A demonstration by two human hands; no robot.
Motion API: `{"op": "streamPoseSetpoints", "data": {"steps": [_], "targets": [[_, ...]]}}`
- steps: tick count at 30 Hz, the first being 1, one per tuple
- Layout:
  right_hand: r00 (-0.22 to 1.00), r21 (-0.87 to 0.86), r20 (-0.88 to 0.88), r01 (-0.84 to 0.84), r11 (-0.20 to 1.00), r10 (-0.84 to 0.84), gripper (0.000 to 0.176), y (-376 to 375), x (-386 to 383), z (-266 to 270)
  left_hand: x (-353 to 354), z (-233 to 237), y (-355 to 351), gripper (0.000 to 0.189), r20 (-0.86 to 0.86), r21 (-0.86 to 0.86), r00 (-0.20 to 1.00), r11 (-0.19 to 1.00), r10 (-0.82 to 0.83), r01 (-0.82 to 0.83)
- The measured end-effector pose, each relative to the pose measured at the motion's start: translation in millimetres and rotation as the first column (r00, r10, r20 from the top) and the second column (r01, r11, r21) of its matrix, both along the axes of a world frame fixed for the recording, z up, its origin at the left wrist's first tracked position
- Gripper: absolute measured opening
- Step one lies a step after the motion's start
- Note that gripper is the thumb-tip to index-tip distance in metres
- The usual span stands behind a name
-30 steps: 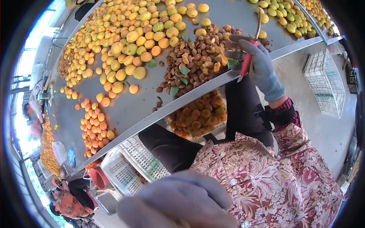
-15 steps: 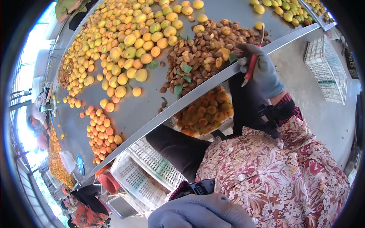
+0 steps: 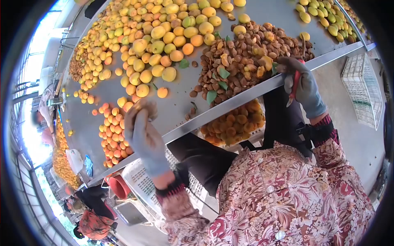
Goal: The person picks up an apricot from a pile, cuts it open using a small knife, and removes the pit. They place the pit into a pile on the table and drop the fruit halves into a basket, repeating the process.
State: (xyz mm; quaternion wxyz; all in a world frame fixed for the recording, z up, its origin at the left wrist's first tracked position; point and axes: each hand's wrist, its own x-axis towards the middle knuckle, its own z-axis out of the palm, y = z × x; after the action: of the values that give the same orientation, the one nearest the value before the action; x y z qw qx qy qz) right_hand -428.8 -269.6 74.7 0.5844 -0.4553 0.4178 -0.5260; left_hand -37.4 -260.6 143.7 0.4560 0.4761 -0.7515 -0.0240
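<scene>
Orange apricots heaped at frame left, just beside nearer left hand; fingers curled, hold cannot be told. Red-handled tool gripped near-upright in right hand.

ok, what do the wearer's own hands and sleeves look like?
Left hand and right hand: grey-blue gloves, darker toward the fingers. Dark wristbands, pink-and-black striped cuffs, then floral sleeves in reds, pinks and cream. Thin dark cord near the left wrist.
</scene>
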Motion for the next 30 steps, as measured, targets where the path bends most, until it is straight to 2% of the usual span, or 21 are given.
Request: {"op": "streamPoseSetpoints", "data": {"steps": [1,2,3,4,5,6,8,9,11,12,13,14,15,17,18,20,21,23,25,27,30], "targets": [[0.992,-0.006,-0.122,0.006,1.000,-0.007,0.052,0,0,2,24,-18,-13,0.028,-0.242,0.384,0.957,0.921,0.160,-0.056],[0.993,-0.009,-0.120,0.012,1.000,-0.013,0.052,0,3,7,34,-31,-23,0.031,-0.387,0.712,0.837,0.702,0.386,0.005],[0.997,0.075,-0.005,0.077,0.994,-0.076,0.045,-1,9,14,31,-39,-31,0.031,-0.385,0.713,0.840,0.701,0.383,0.007],[0.984,0.167,0.105,0.128,0.978,-0.147,0.038,-1,13,18,26,-46,-38,0.033,-0.112,0.761,0.919,0.627,0.378,-0.165],[0.983,0.166,0.106,0.134,0.977,-0.152,0.038,-2,14,19,22,-54,-47,0.035,0.166,0.753,0.926,0.562,0.339,-0.341],[0.982,0.203,0.119,0.124,0.971,-0.150,0.038,-3,13,20,23,-71,-57,0.035,0.165,0.752,0.927,0.566,0.336,-0.339],[0.980,0.235,0.132,0.115,0.965,-0.148,0.038,-4,11,20,28,-102,-71,0.041,0.403,0.582,0.854,0.628,0.329,-0.517],[0.980,0.252,0.143,0.101,0.962,-0.141,0.038,-5,9,19,17,-89,-71,0.041,0.401,0.579,0.854,0.631,0.332,-0.517],[0.979,0.266,0.158,0.086,0.960,-0.132,0.037,-6,7,17,-17,-51,-62,0.045,0.204,0.732,0.917,0.569,0.342,-0.375],[0.974,0.348,0.171,0.081,0.934,-0.148,0.037,-7,6,18,-19,-51,-58,0.045,0.202,0.727,0.918,0.576,0.341,-0.374],[0.969,0.429,0.184,0.073,0.900,-0.166,0.037,-7,6,18,-20,-54,-51,0.044,-0.159,0.710,0.937,0.696,0.310,-0.110],[0.968,0.427,0.185,0.073,0.901,-0.167,0.037,-7,7,18,-22,-56,-43,0.043,-0.496,0.595,0.837,0.793,0.230,0.135],[0.976,0.362,0.150,0.094,0.928,-0.157,0.036,-6,9,18,-32,-47,-34,0.043,-0.497,0.593,0.837,0.794,0.229,0.135],[0.983,0.289,0.116,0.102,0.952,-0.141,0.034,-5,15,19,-62,-15,-16,0.044,-0.725,0.462,0.676,0.822,0.132,0.334],[0.978,0.326,0.115,0.130,0.936,-0.176,0.032,-6,19,22,-73,-7,-10,0.044,-0.727,0.454,0.675,0.826,0.126,0.334],[0.969,0.375,0.172,0.105,0.921,-0.180,0.026,-6,23,24,-92,4,1,0.047,-0.871,0.258,0.491,0.843,-0.008,0.471],[0.969,0.369,0.169,0.109,0.923,-0.182,0.026,-4,28,31,-97,7,7,0.047,-0.873,0.251,0.488,0.844,-0.015,0.474],[0.968,0.327,0.253,-0.092,0.940,0.007,0.019,5,45,54,-107,11,20,0.047,-0.977,0.164,0.210,0.805,0.050,0.571],[0.948,0.310,0.311,-0.173,0.935,0.072,0.019,16,60,75,-113,16,32,0.044,-0.968,0.193,0.244,0.780,0.053,0.595],[0.915,0.286,0.375,-0.268,0.920,0.150,0.019,20,76,81,-118,6,35,0.042,-0.985,0.119,0.169,0.774,0.015,0.621],[0.940,0.277,0.273,-0.278,0.920,0.202,0.018,29,92,86,-119,4,45,0.043,-0.954,0.154,0.296,0.777,-0.043,0.610]]}}
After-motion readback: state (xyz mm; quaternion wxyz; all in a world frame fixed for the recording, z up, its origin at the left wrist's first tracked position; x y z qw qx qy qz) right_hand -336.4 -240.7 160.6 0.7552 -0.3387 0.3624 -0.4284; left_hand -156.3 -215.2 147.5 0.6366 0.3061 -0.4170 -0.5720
